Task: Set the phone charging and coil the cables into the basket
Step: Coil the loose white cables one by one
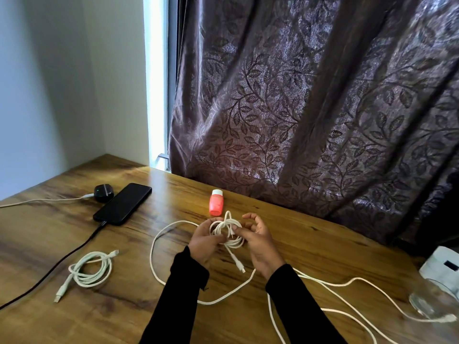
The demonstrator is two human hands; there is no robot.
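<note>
My left hand (204, 240) grips a small bundle of coiled white cable (227, 230) above the table's middle. My right hand (260, 240) pinches the same coil from the right. One plug end (239, 265) hangs down between my wrists, and a long loose loop (159, 244) trails over the table to the left and front. A black phone (123, 203) lies at the left with a black cable (74, 249) plugged into its near end. A second white cable (89, 269) lies coiled at front left. No basket is in view.
A black earbud case (103, 192) with a white cord sits behind the phone. A pink bottle (216, 202) stands just beyond my hands. More white cable (347, 284) runs right toward a clear glass (432, 299) and a white box (444, 265). A dark curtain (310, 108) hangs behind the wooden table (298, 244).
</note>
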